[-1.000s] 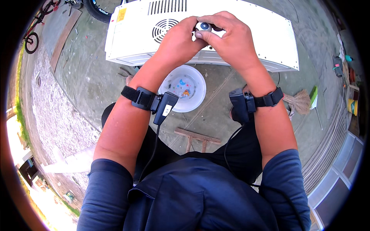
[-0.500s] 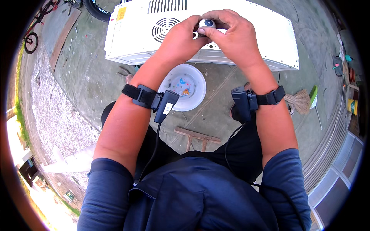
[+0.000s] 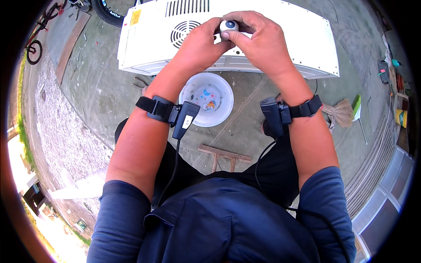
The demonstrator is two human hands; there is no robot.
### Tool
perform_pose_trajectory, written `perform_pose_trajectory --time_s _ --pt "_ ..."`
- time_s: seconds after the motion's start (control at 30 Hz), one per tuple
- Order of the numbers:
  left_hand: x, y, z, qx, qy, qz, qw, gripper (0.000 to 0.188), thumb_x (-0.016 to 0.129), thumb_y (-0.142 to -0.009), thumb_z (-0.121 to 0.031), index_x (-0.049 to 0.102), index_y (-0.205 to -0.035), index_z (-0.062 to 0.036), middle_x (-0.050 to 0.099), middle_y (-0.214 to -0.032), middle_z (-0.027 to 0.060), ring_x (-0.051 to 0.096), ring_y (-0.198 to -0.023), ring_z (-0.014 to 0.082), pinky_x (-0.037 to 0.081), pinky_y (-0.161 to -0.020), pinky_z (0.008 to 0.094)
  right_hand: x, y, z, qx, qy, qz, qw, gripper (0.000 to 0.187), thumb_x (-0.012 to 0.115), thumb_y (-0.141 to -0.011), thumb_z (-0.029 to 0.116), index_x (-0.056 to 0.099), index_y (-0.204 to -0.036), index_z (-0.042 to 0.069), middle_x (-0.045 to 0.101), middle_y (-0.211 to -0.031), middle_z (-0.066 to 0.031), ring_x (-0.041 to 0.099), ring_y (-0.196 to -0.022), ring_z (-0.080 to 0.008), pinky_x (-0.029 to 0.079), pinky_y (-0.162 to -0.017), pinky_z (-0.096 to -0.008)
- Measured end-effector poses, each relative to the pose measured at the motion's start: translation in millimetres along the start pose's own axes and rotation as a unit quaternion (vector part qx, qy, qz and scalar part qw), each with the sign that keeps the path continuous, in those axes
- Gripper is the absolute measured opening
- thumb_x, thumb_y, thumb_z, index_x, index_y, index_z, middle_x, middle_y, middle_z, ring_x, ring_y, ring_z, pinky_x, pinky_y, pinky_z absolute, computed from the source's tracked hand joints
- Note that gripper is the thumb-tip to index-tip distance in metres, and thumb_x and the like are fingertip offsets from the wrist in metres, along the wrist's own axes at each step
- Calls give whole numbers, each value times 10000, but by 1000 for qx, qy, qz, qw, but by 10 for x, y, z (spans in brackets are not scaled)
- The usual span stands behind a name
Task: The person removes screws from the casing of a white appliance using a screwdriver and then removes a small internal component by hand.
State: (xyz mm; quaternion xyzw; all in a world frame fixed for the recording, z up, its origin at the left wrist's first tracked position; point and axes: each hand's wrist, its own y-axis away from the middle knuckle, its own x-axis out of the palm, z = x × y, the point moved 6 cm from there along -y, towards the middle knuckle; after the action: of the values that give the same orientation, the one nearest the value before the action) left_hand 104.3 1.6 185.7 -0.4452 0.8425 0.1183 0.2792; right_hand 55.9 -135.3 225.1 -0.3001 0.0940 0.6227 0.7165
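Both my hands meet over a white appliance housing (image 3: 250,26) with a round vent and slots in its upper face. Pinched between the thumb and fingers of my right hand (image 3: 263,41) is a small round white piece with a dark, star-marked top (image 3: 229,26); its exact kind I cannot tell. My left hand (image 3: 199,46) closes on the same piece from the left, its fingertips partly hidden behind it. The underside of the piece is out of sight.
Below the housing, a whitish plastic basin (image 3: 226,111) with a printed bottom stands on the concrete floor. A small wooden stool (image 3: 223,153) is between my legs. To the right lie a straw broom (image 3: 340,113) and a green-and-white dustpan (image 3: 357,107). A bicycle wheel (image 3: 105,15) is at upper left.
My hands have shifted slightly left with the round piece, whose marked top now tilts a little differently. Both keep hold of it.
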Motion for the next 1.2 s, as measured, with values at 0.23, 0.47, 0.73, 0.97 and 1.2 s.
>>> perform_pose_trajectory --time_s 0.23,0.47,0.73,0.97,1.2 --pt "18 -6 23 -27 -39 4 999 476 799 -866 -302 636 -1197 1 734 -980 173 717 -883 324 550 -798 400 -16 -18 46 -19 34 -32 999 259 767 -792 181 763 -1031 79 745 -1047 -112 709 -933 -263 568 -819 -357" --pt "-27 7 -39 25 49 -20 998 465 788 -883 -307 638 -1211 -13 732 -922 162 714 -833 316 555 -764 394 -9 -36 -85 0 -79 -24 997 296 812 -776 233 772 -1032 90 715 -920 -100 693 -848 -251 561 -773 -350" --pt "22 15 -29 -32 -44 17 998 423 751 -908 -234 630 -1260 -32 742 -1005 154 719 -918 271 554 -820 377 -42 -19 65 15 65 2 998 302 808 -826 141 747 -1106 47 730 -1054 -59 707 -994 -191 567 -891 -317" --pt "-14 16 -10 25 13 -18 999 474 792 -867 -304 643 -1227 -34 743 -973 167 726 -883 343 561 -783 410 24 -29 -22 -18 -33 56 998 288 802 -825 136 749 -1094 48 722 -1094 -59 706 -987 -179 575 -872 -312" --pt "17 24 -7 -19 -28 24 999 451 755 -894 -205 608 -1287 -38 740 -1021 164 721 -949 291 548 -847 382 4 -9 80 -6 70 -6 998 280 755 -822 157 743 -1093 86 730 -1046 -88 704 -934 -247 571 -849 -341"
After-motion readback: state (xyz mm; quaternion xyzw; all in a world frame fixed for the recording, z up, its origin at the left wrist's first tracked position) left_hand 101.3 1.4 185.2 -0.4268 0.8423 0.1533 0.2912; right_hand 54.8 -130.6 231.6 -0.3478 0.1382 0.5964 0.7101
